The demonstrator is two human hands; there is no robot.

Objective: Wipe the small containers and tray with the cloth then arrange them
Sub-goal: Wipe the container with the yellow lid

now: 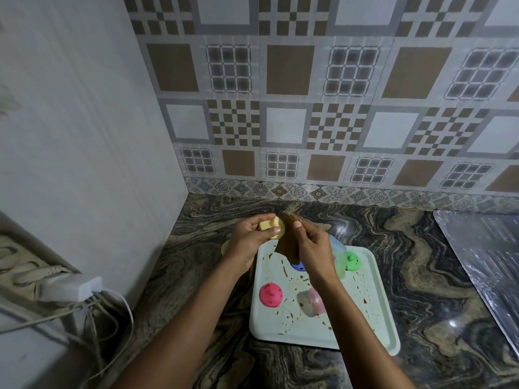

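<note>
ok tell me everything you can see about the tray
The tray is a pale mint rectangle with rounded corners and a low raised rim, plastic by the look. It lies flat on the marbled counter, smeared and spotted with brown stains. A pink dome, a green dome and a clear cup on its side rest on it.

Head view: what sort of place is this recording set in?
Most likely a home kitchen: a swirled stone countertop meets a patterned tile backsplash, and a stained tray with small coloured containers sits on it.
</note>
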